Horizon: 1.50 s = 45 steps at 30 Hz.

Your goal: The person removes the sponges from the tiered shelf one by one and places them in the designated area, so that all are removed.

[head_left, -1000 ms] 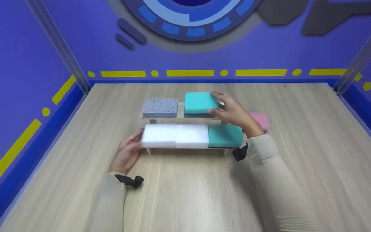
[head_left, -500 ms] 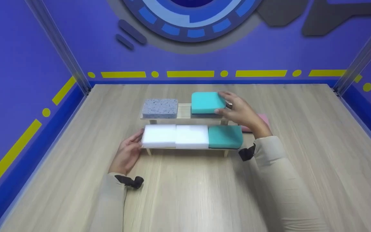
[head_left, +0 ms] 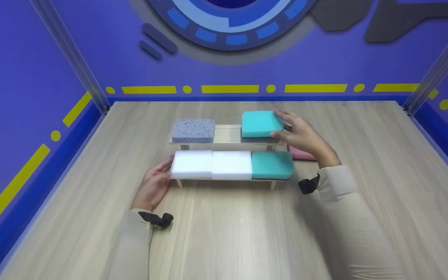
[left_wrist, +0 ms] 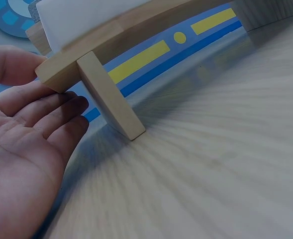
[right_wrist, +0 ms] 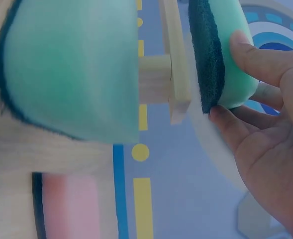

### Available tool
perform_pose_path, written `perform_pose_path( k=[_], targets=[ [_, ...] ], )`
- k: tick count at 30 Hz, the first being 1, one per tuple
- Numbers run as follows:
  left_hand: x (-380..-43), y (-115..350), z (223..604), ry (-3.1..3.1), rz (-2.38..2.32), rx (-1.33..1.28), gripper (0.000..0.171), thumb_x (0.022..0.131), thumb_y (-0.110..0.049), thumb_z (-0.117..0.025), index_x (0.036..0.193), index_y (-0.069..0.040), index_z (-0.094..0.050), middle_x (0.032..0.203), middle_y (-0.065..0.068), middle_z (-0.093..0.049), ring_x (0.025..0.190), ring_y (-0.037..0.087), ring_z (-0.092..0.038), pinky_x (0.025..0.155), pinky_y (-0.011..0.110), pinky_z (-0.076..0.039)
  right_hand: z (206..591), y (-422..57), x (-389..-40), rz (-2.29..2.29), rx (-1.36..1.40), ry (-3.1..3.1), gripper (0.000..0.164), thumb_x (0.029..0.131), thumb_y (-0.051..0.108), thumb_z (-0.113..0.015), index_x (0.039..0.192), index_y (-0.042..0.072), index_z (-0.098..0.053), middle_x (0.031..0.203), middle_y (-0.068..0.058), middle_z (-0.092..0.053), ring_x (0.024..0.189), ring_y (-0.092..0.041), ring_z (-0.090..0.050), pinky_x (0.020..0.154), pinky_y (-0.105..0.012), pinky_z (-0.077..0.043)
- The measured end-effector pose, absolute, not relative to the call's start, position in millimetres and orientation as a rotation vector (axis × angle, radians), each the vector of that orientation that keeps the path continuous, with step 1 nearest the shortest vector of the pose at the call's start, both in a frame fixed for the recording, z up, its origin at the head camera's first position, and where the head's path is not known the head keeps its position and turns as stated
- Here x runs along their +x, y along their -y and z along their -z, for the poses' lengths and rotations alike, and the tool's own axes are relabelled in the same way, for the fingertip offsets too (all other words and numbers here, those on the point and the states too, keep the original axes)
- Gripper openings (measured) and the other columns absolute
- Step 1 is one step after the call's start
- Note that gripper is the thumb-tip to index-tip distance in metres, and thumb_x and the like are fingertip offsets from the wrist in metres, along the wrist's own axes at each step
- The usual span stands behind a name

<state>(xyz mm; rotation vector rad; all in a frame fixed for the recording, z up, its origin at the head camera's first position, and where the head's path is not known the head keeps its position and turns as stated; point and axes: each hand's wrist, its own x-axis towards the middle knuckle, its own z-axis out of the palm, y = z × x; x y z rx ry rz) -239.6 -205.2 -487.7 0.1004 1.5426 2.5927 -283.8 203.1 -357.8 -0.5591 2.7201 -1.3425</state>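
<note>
My right hand [head_left: 301,136] grips a turquoise sponge [head_left: 261,123] by its right end, thumb at the front and fingers behind. The sponge's dark scouring side faces down, close over the right end of the rear wooden rack [head_left: 227,134]; the right wrist view shows a gap there. A grey speckled sponge [head_left: 193,130] lies on that rack's left end. At the front rack [left_wrist: 111,35], my left hand [head_left: 154,184] holds the left end, with fingers under the board. Two white sponges [head_left: 192,163] and a green sponge [head_left: 272,165] fill the front rack side by side.
A pink sponge [head_left: 301,153] with a dark underside lies on the wood-grain table [head_left: 224,233], right of the racks and partly hidden by my right hand. Blue panels [head_left: 228,74] with yellow marks stand behind and at both sides.
My right hand has carried the turquoise sponge rightward along the rear rack, baring more of its board beside the grey sponge. The left hand has stayed put.
</note>
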Motion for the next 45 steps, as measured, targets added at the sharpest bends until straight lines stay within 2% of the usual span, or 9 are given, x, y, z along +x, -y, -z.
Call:
perform_pose_path(
  k=[10, 23, 32, 40, 45],
  targets=[
    [-239, 204, 487, -1.574, -2.589, 0.106, 0.064, 0.082, 0.018, -0.035, 0.144, 0.016, -0.022, 0.153, 0.026, -0.028, 0.117, 0.007, -0.053, 0.095, 0.02, -0.046, 362, -222, -283, 1.389, -0.579, -2.698, 0.068, 0.091, 0.009, -0.062, 0.148, -0.006, -0.027, 0.157, -0.023, -0.021, 0.143, -0.037, -0.025, 0.113, -0.048, -0.031],
    [-238, 203, 486, -1.526, -2.611, 0.065, 0.065, 0.082, 0.019, -0.034, 0.145, 0.013, -0.023, 0.155, 0.027, -0.021, 0.116, 0.006, -0.054, 0.096, 0.019, -0.046, 365, -244, -282, 1.389, -0.575, -2.733, 0.069, 0.091, 0.011, -0.064, 0.147, -0.007, -0.028, 0.155, -0.024, -0.025, 0.141, -0.037, -0.031, 0.111, -0.046, -0.034],
    [-239, 204, 485, -1.533, -2.605, 0.075, 0.064, 0.082, 0.019, -0.035, 0.145, 0.013, -0.024, 0.155, 0.027, -0.022, 0.116, 0.007, -0.054, 0.095, 0.019, -0.047, 367, -258, -279, 1.382, -0.563, -2.76, 0.068, 0.091, 0.011, -0.064, 0.147, -0.006, -0.028, 0.156, -0.024, -0.024, 0.143, -0.036, -0.027, 0.109, -0.045, -0.036],
    [-240, 204, 486, -1.553, -2.586, 0.135, 0.066, 0.081, 0.019, -0.035, 0.145, 0.015, -0.019, 0.156, 0.029, -0.016, 0.122, 0.009, -0.047, 0.097, 0.019, -0.045, 371, -270, -277, 1.401, -0.573, -2.773, 0.066, 0.091, 0.009, -0.063, 0.146, -0.007, -0.03, 0.155, -0.025, -0.024, 0.143, -0.037, -0.025, 0.11, -0.047, -0.034],
    [-240, 204, 487, -1.528, -2.601, 0.113, 0.068, 0.08, 0.019, -0.035, 0.145, 0.014, -0.019, 0.157, 0.026, -0.018, 0.135, 0.02, -0.035, 0.098, 0.019, -0.045, 372, -279, -274, 1.392, -0.547, -2.784, 0.067, 0.091, 0.01, -0.063, 0.147, -0.006, -0.029, 0.156, -0.025, -0.022, 0.144, -0.037, -0.024, 0.11, -0.047, -0.033]
  ],
)
